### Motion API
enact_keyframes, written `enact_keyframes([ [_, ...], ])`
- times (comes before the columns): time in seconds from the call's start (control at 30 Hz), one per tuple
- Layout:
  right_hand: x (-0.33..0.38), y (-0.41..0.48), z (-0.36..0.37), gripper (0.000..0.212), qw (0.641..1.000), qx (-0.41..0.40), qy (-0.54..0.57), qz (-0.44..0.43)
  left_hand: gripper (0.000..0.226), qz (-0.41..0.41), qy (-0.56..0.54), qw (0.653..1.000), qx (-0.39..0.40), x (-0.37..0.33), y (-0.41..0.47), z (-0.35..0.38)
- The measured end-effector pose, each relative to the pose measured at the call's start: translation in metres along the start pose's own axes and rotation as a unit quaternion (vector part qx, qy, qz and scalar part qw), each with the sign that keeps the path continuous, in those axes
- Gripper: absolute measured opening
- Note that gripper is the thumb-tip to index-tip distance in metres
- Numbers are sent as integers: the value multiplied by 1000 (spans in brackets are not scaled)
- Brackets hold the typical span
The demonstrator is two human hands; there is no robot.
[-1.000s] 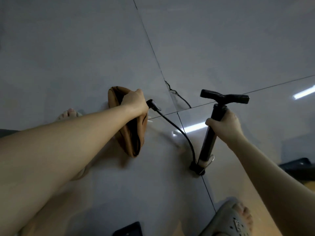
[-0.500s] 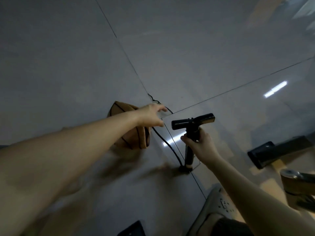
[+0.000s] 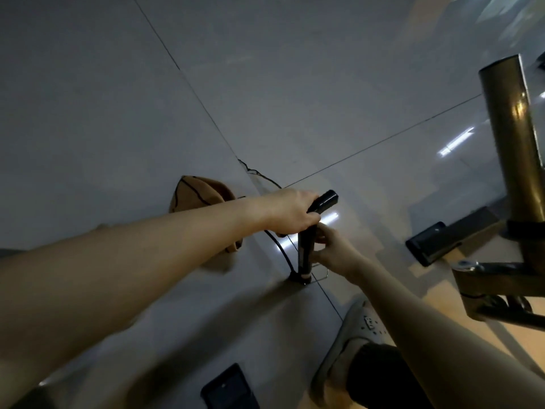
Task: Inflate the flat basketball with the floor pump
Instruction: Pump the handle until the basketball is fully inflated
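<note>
The left hand (image 3: 290, 212) has its grip curled round the T-handle of the slim black floor pump (image 3: 305, 249), and the right hand (image 3: 336, 252) wraps its grip round the barrel just below. The flat tan basketball (image 3: 197, 191) lies crumpled on the glossy grey tiled floor (image 3: 265, 84), behind the left forearm.

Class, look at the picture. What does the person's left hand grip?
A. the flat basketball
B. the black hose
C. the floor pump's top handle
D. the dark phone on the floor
C: the left hand is curled over the pump handle, while the right hand holds the pump barrel below it; the flat basketball lies on the floor behind the forearm.
</note>
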State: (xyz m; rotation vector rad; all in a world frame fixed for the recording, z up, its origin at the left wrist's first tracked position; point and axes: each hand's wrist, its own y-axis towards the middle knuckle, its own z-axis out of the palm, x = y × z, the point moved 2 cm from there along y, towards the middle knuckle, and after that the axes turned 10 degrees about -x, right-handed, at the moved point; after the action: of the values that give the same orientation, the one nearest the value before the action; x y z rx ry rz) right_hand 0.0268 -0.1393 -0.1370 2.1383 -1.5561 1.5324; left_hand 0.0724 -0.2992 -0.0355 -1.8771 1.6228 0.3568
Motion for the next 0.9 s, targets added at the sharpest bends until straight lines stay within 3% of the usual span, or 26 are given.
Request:
enact_keyframes([
  [0.07, -25, 5, -3, 61, 992, 20, -56, 114, 21, 11, 8, 1000, 11, 2, -4, 0],
  [0.17, -67, 9, 15, 37, 975, 45, -118, 180, 14, 37, 21, 999, 11, 4, -9, -1],
  [0.27, -96, 15, 37, 24, 975, 53, -114, 184, 16, 60, 59, 996, 12, 11, -14, -2],
  [0.4, -107, 18, 49, 31, 961, 79, -231, 131, 13, 75, 71, 994, 44, 24, -19, -10],
  [0.47, -101, 18, 45, 46, 945, 116, -284, 114, 10, 81, 72, 993, 53, 25, -18, -13],
  [0.57, -56, 29, 11, 38, 938, 87, -319, 100, 6, 88, 79, 992, 53, 21, -17, -14],
  [0.67, 23, 34, -50, 29, 976, -5, -197, 96, 17, 76, 92, 991, 67, 18, -21, -8],
  [0.73, 89, 12, -81, 29, 980, 12, -191, 59, 28, 76, 99, 990, 67, 14, -31, -3],
  [0.8, 141, -20, -90, 31, 953, 68, -295, 20, 31, 89, 112, 988, 65, 12, -42, 3],
  [0.9, 174, -62, -64, 55, 880, 145, -453, -1, 27, 101, 135, 983, 67, 16, -55, 10],
])
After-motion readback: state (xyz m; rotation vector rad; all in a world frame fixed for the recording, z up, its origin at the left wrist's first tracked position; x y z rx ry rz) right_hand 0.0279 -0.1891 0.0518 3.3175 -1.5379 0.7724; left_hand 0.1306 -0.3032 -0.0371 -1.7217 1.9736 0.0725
